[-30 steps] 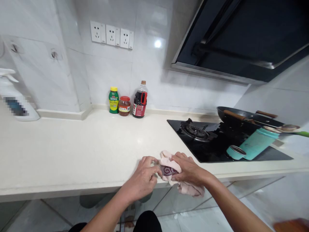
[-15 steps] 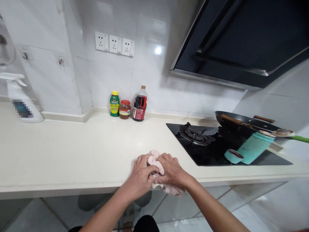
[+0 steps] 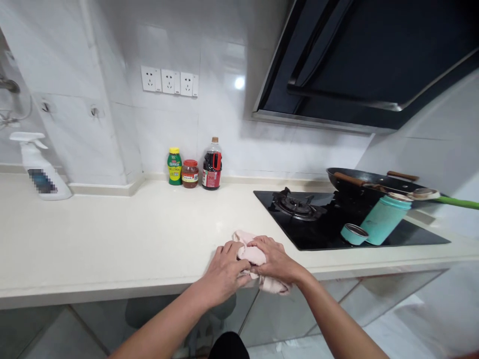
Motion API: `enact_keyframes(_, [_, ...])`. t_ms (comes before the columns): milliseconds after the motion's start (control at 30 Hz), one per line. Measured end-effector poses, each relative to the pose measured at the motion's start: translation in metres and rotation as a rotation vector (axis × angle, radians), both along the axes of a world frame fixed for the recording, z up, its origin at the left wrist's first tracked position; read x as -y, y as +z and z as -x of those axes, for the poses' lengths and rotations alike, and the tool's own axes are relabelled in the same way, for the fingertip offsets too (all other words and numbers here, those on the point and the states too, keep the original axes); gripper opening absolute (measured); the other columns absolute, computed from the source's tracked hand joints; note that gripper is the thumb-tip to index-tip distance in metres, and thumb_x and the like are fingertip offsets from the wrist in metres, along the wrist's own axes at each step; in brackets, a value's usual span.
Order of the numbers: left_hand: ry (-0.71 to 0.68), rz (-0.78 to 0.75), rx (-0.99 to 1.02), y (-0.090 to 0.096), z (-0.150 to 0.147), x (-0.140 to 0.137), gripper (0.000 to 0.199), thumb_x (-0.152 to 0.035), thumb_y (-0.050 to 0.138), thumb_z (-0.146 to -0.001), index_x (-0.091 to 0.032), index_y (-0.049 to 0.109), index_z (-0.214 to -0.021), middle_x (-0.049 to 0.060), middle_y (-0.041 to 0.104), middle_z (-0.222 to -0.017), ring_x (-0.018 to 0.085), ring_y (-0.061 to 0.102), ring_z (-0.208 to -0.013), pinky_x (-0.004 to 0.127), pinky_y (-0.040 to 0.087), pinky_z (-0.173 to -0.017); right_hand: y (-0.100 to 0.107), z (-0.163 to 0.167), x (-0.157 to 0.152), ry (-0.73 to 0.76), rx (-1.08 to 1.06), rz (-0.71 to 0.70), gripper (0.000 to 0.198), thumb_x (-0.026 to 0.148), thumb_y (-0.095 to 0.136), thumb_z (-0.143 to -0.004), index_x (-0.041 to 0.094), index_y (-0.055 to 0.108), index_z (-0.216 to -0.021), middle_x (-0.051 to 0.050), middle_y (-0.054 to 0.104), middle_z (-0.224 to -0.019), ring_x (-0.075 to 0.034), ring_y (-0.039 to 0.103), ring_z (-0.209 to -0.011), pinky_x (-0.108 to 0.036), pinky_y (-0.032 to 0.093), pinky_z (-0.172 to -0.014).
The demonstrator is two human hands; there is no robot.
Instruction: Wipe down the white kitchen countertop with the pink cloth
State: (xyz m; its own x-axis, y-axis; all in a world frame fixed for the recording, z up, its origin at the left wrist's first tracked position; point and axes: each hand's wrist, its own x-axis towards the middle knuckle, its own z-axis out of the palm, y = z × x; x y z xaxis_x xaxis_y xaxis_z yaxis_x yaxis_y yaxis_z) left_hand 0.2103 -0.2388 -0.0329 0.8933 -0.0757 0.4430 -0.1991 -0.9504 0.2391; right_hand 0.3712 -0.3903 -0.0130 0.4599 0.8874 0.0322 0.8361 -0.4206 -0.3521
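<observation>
A crumpled pale pink cloth (image 3: 251,254) lies at the front edge of the cream countertop (image 3: 142,239), part of it hanging over the edge. My left hand (image 3: 226,269) is closed on the cloth's left side, thumb pointing inward. From the right, my right hand (image 3: 275,260) grips the same cloth, its fingers curled over the top. The two hands are close together, with folds of cloth between them. Some fingertips are hidden in the folds.
To the right is a black gas hob (image 3: 299,224) bearing a wok (image 3: 359,182), a turquoise flask (image 3: 387,219) and its cup (image 3: 354,234). By the wall stand a green bottle (image 3: 174,167), a red-lidded jar (image 3: 190,174), a dark sauce bottle (image 3: 212,164) and a spray bottle (image 3: 45,172).
Both hands and the cloth have shifted slightly to the right along the counter's edge. The camera view has tilted a little. Both hands keep their hold.
</observation>
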Motion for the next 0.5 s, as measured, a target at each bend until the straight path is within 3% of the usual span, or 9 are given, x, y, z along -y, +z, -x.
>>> enact_keyframes(133, [-0.005, 0.083, -0.026, 0.0, 0.002, -0.004, 0.011, -0.026, 0.075, -0.084, -0.024, 0.066, -0.09, 0.002, 0.055, -0.127, 0.023, 0.048, -0.118, 0.035, 0.04, -0.091, -0.004, -0.003, 0.014, 0.032, -0.04, -0.039, 0.083, 0.042, 0.078, -0.066, 0.026, 0.045, -0.141, -0.009, 0.042, -0.148, -0.031, 0.035, -0.136, -0.049, 0.026, -0.115])
enact_keyframes(233, [0.009, 0.065, -0.087, 0.007, 0.016, -0.016, 0.012, -0.025, 0.076, -0.083, -0.024, 0.066, -0.089, 0.003, 0.057, -0.121, 0.024, 0.049, -0.116, 0.036, 0.04, -0.092, -0.011, -0.014, 0.029, 0.093, -0.123, -0.085, 0.101, 0.053, 0.082, -0.064, 0.024, 0.036, -0.149, -0.011, 0.027, -0.158, -0.031, 0.024, -0.144, -0.046, 0.022, -0.119])
enact_keyframes(333, [0.019, 0.088, -0.178, 0.019, 0.033, -0.031, 0.01, -0.021, 0.073, -0.083, -0.023, 0.065, -0.088, 0.003, 0.058, -0.116, 0.024, 0.051, -0.114, 0.037, 0.04, -0.093, -0.02, -0.013, 0.031, 0.135, -0.128, -0.163, 0.085, 0.065, 0.072, -0.076, 0.028, 0.042, -0.146, -0.011, 0.026, -0.158, -0.031, 0.021, -0.145, -0.048, 0.021, -0.119])
enact_keyframes(433, [0.005, 0.23, -0.212, 0.032, 0.046, -0.045, 0.01, -0.018, 0.07, -0.08, -0.02, 0.06, -0.082, 0.004, 0.056, -0.115, 0.021, 0.053, -0.109, 0.034, 0.043, -0.093, -0.025, 0.008, 0.016, 0.11, -0.046, -0.2, 0.058, 0.052, 0.067, -0.087, 0.028, 0.051, -0.137, -0.011, 0.037, -0.149, -0.031, 0.03, -0.139, -0.05, 0.025, -0.116])
enact_keyframes(500, [0.009, 0.341, -0.165, 0.039, 0.05, -0.051, 0.012, -0.023, 0.068, -0.082, -0.021, 0.058, -0.089, 0.005, 0.054, -0.12, 0.021, 0.053, -0.111, 0.034, 0.045, -0.095, -0.024, 0.031, -0.001, 0.058, 0.051, -0.212, 0.047, 0.041, 0.065, -0.089, 0.025, 0.055, -0.132, -0.013, 0.043, -0.141, -0.032, 0.035, -0.132, -0.053, 0.027, -0.113])
